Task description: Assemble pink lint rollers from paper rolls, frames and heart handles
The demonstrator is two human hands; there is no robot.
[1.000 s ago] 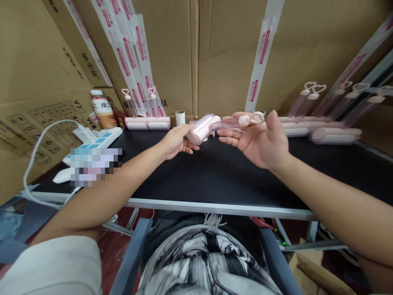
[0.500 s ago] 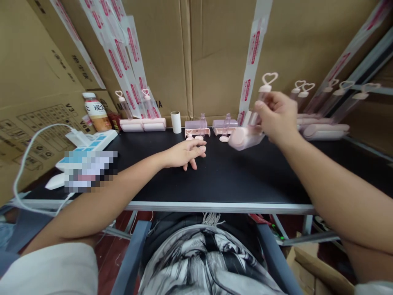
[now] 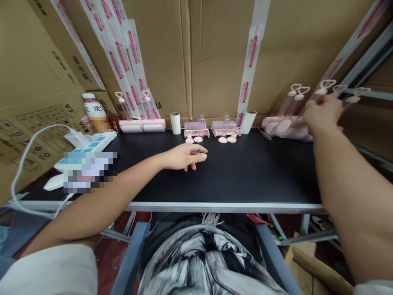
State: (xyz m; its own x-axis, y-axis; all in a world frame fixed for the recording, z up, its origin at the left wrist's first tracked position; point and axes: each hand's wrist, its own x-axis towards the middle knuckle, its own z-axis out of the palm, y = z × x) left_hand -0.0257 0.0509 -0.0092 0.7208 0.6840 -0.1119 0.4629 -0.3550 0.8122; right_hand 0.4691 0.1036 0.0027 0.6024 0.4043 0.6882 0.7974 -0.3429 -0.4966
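My right hand (image 3: 324, 111) is at the far right, its fingers closed round the handle of a pink lint roller (image 3: 320, 91) with a heart-shaped loop on top. It stands among several similar lint rollers (image 3: 284, 128), partly hidden by the hand. My left hand (image 3: 186, 156) rests over the black table with its fingers loosely apart and nothing in them. Just beyond it lie two sets of roller parts: pink holders (image 3: 196, 133) with purple clear pieces, and small pink discs (image 3: 223, 140) in front. White tubes (image 3: 175, 123) stand either side of these sets.
Two more lint rollers (image 3: 143, 125) stand at the back left. A bottle (image 3: 93, 110), a white power strip (image 3: 92, 147) with a cable and a blurred-out flat object (image 3: 89, 172) occupy the left side. Cardboard (image 3: 215, 53) walls off the back of the black table (image 3: 233, 180).
My right hand has carried the lint roller to the right, into the group there. The right-hand white tube and parts set show fully now. My left hand has barely moved.
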